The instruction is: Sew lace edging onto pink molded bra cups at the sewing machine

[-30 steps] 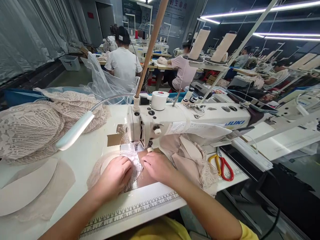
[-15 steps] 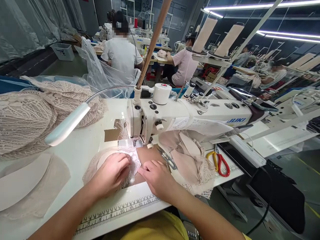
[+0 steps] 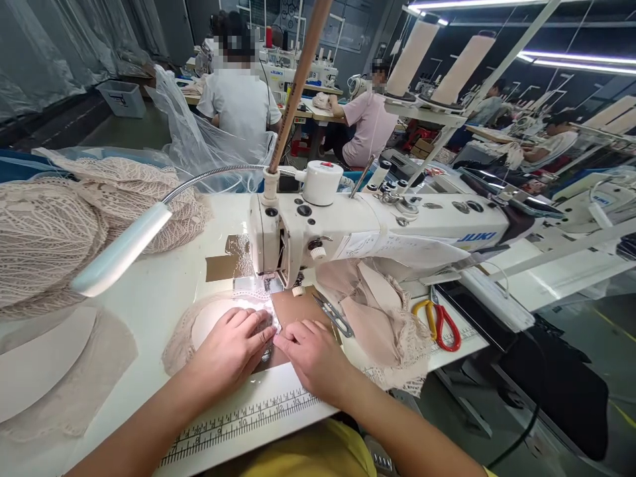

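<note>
A beige lace piece with a pale cup-shaped panel lies on the bed of the white sewing machine. Its scalloped edge runs under the presser foot area, lit brightly. My left hand bears down on the piece, fingers bent, with thumb and forefinger closed at its right edge. Just right of it, my right hand pinches the near end of the same edge. The fingertips of both hands almost meet. What lies under my left palm is hidden.
Thread snips and beige fabric pieces lie right of my hands, with red-and-yellow-handled scissors beyond. Lace stacks and a cut piece are left. A lamp hangs over the table. Co-workers sit ahead.
My left hand has shifted right along the lace, its thumb and forefinger now close to my right fingertips. My right hand stays nearly in place. The view has turned slightly.
</note>
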`<state>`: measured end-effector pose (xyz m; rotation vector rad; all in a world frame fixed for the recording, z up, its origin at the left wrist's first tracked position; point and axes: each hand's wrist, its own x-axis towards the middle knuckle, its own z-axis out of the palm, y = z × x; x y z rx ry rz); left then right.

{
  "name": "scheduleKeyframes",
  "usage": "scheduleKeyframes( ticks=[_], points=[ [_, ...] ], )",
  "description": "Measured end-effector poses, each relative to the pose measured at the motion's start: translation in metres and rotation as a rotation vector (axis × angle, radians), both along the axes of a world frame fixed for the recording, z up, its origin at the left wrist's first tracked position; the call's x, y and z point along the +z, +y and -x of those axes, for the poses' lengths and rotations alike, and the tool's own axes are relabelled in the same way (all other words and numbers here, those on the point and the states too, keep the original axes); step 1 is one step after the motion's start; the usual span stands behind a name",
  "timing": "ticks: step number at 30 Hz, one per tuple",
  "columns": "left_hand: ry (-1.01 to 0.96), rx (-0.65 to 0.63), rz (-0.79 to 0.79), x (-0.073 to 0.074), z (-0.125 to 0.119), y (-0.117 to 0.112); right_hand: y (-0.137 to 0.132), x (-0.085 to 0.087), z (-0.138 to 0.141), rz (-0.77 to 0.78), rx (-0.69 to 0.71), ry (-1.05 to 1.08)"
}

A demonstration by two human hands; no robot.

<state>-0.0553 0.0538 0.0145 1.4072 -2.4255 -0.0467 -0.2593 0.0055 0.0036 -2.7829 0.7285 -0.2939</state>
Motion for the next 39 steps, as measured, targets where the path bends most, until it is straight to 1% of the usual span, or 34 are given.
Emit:
scheduleKeyframes(
  ticks=[6, 11, 17, 23, 25, 28, 32, 36, 39],
  points=[
    [-0.083, 0.013, 0.02, -0.006, 0.003, 0.001, -0.004, 0.001, 0.003, -0.011, 0.026, -0.07],
    [-0.096, 0.018, 0.025, -0.005, 0.005, 0.003, -0.009, 0.002, 0.007, -0.087, 0.01, -0.123],
    [-0.081, 0.02, 0.029, -0.002, 0.006, 0.003, -0.011, 0.002, 0.002, -0.065, -0.041, -0.049],
    [-0.029, 0.054, -0.053, -0.006, 0.002, 0.002, -0.013, 0.004, -0.006, 0.007, -0.049, 0.107],
    [-0.049, 0.076, -0.065, -0.008, 0.0, 0.0, -0.013, 0.004, -0.007, 0.013, -0.048, 0.113],
    [-0.139, 0.102, -0.07, -0.007, -0.001, -0.005, -0.012, 0.004, -0.007, 0.022, -0.044, 0.111],
    [-0.248, 0.117, -0.128, -0.004, -0.001, -0.01, -0.01, 0.006, -0.009, 0.028, -0.053, 0.13],
    [-0.268, 0.117, -0.133, -0.004, -0.001, -0.01, -0.01, 0.009, -0.01, 0.036, -0.058, 0.148],
    [-0.247, 0.118, -0.124, -0.004, -0.001, -0.01, -0.011, 0.011, -0.011, 0.05, -0.062, 0.175]
  ],
)
